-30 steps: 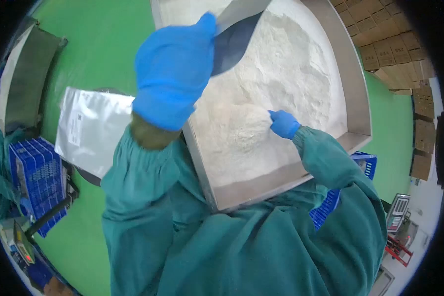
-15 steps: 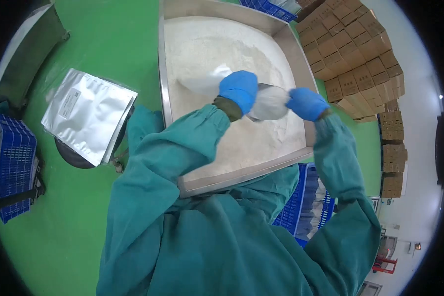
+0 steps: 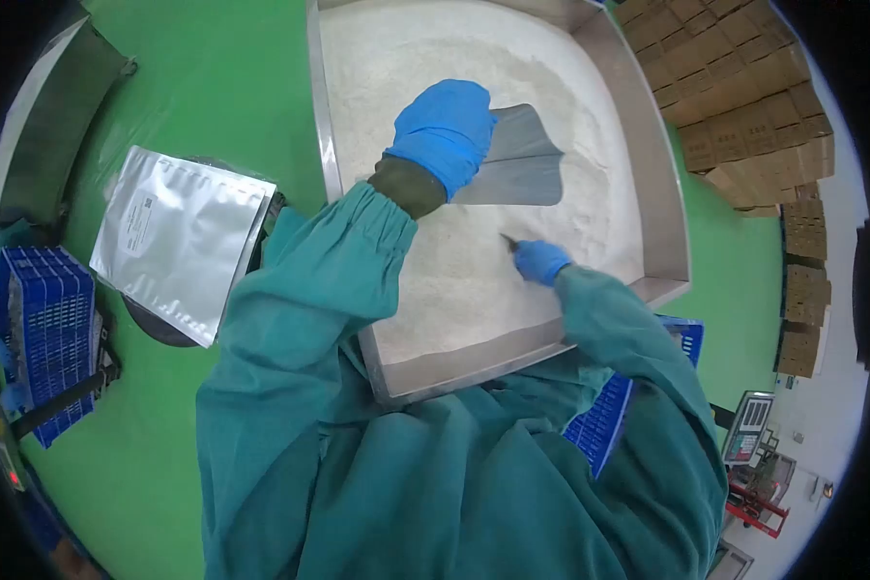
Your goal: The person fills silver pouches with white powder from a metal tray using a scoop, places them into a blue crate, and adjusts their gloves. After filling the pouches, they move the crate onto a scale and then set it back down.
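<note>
Your left hand [image 3: 445, 135] gripped a foil pouch [image 3: 524, 159], right hand [image 3: 539, 262] a dark-tipped tool [image 3: 508, 241]; rushing could've flung powder [image 3: 445, 290] past the tray's near rim [image 3: 474, 373].

Premises: a factory-type room for packing powder, by appearance; smooth green floor [image 3: 203, 97]; large metal tray [image 3: 469, 360] spread with white powder [image 3: 435, 304]; labelled silver pouches [image 3: 184, 237] stacked nearby; blue plastic crates [image 3: 53, 319]; brown cartons [image 3: 735, 72] piled high; digital scale [image 3: 747, 428] at the edge; green gown [image 3: 454, 483] and blue gloves [image 3: 445, 130] worn.
</note>
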Demonstrator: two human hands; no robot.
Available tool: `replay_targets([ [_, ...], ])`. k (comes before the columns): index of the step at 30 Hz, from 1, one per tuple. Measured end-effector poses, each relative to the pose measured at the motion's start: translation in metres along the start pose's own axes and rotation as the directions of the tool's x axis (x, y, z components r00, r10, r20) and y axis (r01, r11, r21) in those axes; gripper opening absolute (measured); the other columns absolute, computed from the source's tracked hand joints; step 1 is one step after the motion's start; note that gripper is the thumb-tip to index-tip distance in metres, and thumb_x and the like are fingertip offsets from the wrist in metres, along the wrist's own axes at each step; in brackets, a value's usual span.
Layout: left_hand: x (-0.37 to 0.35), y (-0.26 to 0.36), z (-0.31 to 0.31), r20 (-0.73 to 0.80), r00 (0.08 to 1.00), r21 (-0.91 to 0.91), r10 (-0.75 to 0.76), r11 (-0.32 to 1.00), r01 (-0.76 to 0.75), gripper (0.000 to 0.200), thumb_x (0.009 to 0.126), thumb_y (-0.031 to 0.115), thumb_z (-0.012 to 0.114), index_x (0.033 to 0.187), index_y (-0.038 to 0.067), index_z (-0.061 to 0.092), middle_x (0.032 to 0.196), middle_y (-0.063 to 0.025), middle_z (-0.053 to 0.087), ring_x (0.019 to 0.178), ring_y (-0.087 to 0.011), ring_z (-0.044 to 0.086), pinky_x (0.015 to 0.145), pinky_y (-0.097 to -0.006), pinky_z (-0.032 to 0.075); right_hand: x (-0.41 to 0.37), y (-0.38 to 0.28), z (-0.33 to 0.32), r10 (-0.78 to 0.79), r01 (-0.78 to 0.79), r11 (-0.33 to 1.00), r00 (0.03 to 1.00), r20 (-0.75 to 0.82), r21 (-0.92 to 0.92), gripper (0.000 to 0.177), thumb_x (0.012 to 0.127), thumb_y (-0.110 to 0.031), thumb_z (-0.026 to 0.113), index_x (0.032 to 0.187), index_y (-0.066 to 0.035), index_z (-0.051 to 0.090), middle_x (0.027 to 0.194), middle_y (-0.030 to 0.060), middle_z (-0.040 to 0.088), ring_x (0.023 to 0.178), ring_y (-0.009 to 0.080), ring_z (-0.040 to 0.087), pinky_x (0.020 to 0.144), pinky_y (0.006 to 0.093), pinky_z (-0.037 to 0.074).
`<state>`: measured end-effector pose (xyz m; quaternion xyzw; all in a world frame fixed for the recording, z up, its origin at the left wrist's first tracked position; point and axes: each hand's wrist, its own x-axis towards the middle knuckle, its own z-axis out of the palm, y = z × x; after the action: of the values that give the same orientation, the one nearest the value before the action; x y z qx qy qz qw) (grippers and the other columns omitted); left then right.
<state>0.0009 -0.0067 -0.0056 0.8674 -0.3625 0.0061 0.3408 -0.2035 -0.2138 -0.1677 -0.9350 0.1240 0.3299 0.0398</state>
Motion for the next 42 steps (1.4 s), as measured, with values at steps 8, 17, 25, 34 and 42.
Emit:
replay_targets([
  [8,0.035,-0.027,-0.003,-0.026,0.997,-0.012,0.071,0.997,-0.072,0.027,0.082,0.024,0.049,0.077,0.002,0.063,0.078,-0.0187,0.060,0.074,-0.0365,0.056,0.070,-0.0430,0.045,-0.108,-0.003,-0.111,0.091,-0.044,0.918,0.991,-0.102,0.395,0.028,0.083,-0.026,0.042,0.085,-0.004,0.059,0.077,0.0192,0.061,0.071,0.0374,0.058,0.068,0.0419,0.046],
  [17,0.000,0.023,-0.003,0.010,1.000,-0.048,0.009,0.999,-0.009,0.023,0.079,0.019,0.049,0.075,0.003,0.064,0.077,-0.0194,0.061,0.075,-0.0361,0.058,0.069,-0.0437,0.046,-0.148,-0.021,-0.276,-0.082,0.016,0.980,0.939,-0.333,-0.198,0.027,0.084,-0.024,0.045,0.080,-0.001,0.059,0.079,0.0156,0.060,0.070,0.0306,0.058,0.063,0.0367,0.046],
  [25,0.033,0.001,0.015,-0.012,0.998,-0.011,0.057,0.998,-0.057,0.023,0.080,0.019,0.048,0.074,0.002,0.063,0.076,-0.0190,0.060,0.072,-0.0362,0.058,0.069,-0.0430,0.046,-0.168,0.015,-0.295,0.105,-0.223,0.851,0.960,-0.261,-0.475,0.022,0.081,-0.020,0.048,0.086,-0.006,0.064,0.083,0.0166,0.063,0.075,0.0344,0.061,0.065,0.0421,0.049],
  [34,0.024,-0.015,0.002,0.047,0.997,0.007,0.054,0.999,-0.054,0.027,0.083,0.024,0.048,0.077,0.002,0.062,0.077,-0.0184,0.059,0.075,-0.0353,0.056,0.070,-0.0436,0.044,0.032,-0.031,0.013,0.015,-0.008,0.951,1.000,-0.020,0.309,0.026,0.080,-0.028,0.048,0.092,-0.008,0.061,0.086,0.0197,0.061,0.081,0.0367,0.058,0.074,0.0423,0.045],
  [42,0.037,-0.022,0.002,-0.104,0.983,-0.046,0.151,0.987,-0.156,0.028,0.083,0.026,0.048,0.077,0.003,0.063,0.078,-0.0183,0.059,0.076,-0.0361,0.056,0.072,-0.0434,0.044,-0.146,0.020,-0.190,0.174,-0.097,0.908,0.972,-0.158,0.407,0.022,0.081,-0.018,0.045,0.080,-0.002,0.060,0.065,0.0111,0.058,0.060,0.0184,0.056,0.059,0.0326,0.046],
])
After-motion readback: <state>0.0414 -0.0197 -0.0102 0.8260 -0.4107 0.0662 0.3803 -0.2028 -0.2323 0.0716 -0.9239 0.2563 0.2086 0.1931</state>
